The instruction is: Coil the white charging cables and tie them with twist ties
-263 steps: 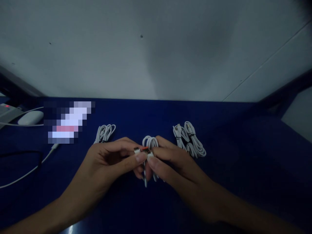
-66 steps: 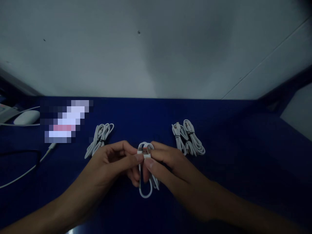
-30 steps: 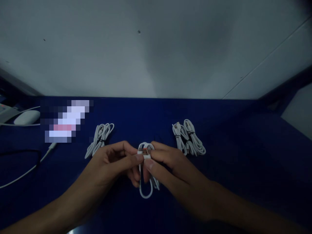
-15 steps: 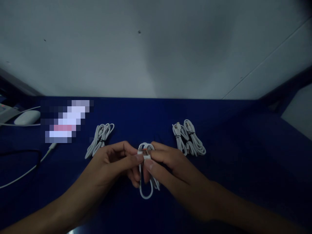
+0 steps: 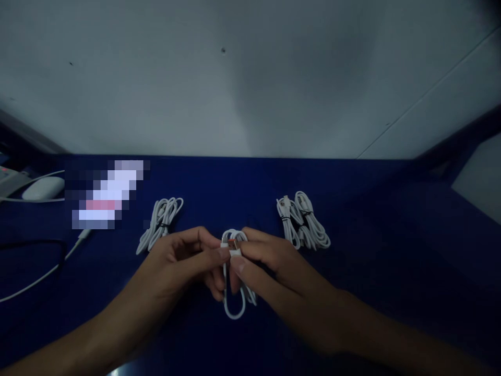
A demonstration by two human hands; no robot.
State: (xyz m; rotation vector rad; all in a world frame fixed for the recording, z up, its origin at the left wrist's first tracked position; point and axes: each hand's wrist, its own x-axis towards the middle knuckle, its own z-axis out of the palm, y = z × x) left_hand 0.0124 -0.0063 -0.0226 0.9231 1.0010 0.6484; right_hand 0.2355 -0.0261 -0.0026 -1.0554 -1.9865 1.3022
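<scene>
Both my hands meet over the middle of a dark blue table (image 5: 242,183). Together they pinch a folded white cable (image 5: 234,303), whose two plugs, one with an orange tongue, sit side by side between my thumbs. My left hand (image 5: 178,266) grips it from the left, fingers curled. From the right, my right hand (image 5: 270,269) closes on the same bundle. Loops of the cable hang below my fingers and stick out above them.
A tied white cable bundle (image 5: 160,222) lies left of my hands, and a pile of tied white cable bundles (image 5: 303,222) lies to the right. At far left are a white mouse (image 5: 41,189), a loose white cable (image 5: 43,271) and a black cable (image 5: 31,245). A grey wall rises behind the table.
Since the earliest frame my hands have drawn slightly nearer, the two plugs have come together, and a loop now hangs lower. Over the last second nothing has visibly moved.
</scene>
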